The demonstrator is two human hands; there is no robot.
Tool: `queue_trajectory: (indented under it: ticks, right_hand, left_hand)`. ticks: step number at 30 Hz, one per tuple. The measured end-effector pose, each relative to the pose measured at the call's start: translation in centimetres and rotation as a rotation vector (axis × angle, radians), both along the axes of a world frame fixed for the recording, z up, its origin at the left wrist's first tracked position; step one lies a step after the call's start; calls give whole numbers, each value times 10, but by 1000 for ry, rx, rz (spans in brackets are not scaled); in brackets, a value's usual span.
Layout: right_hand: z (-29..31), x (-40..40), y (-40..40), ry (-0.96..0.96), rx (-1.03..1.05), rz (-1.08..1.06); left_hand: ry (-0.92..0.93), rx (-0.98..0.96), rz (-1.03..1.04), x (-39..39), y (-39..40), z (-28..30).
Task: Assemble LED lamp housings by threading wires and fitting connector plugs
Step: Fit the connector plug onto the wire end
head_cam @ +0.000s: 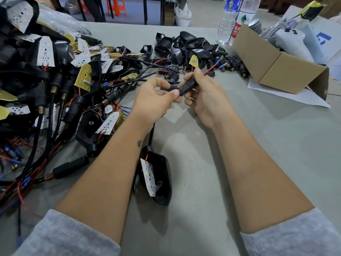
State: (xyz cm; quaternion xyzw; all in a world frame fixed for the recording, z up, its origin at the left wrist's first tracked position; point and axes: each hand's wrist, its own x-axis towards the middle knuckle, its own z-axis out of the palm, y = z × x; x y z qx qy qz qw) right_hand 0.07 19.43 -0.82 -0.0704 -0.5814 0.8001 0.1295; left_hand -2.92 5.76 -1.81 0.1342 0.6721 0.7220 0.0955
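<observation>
Both hands clenched: right hand [204, 97] grasping connector plug [187, 87], left hand [156, 98] pinching its end.

Grey-green tabletop [258, 137] crowded with lamp parts along its left and far sides.

A heap of wired lamp assemblies [46, 80], black housings with white LED boards and red and black leads, fills the left of the frame. At upper centre sits a smaller pile of empty black housings [180, 47], with loose connector plugs [230, 63] just to its right. An open cardboard box [276, 69] lies on a white sheet [295, 97] at upper right, two clear water bottles [228, 21] standing behind it. One black housing with an LED board [156, 178] lies alone at lower centre.
</observation>
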Motion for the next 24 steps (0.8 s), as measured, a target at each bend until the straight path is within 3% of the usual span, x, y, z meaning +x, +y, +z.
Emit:
queue_trajectory:
  ticks: [9, 13, 17, 24]
  right_hand:
    - [1, -2, -11, -43, 122, 78]
    - [1, -7, -13, -118, 116, 23]
    - [-3, -6, -6, -76, 205, -48]
    - [-4, -5, 6, -18, 81, -185]
  left_hand:
    - [-151, 85, 80, 0, 7, 4]
    - [-77, -36, 25, 1, 7, 3]
    - [35, -133, -25, 2, 6, 0]
    - [18, -117, -138, 2, 4, 1]
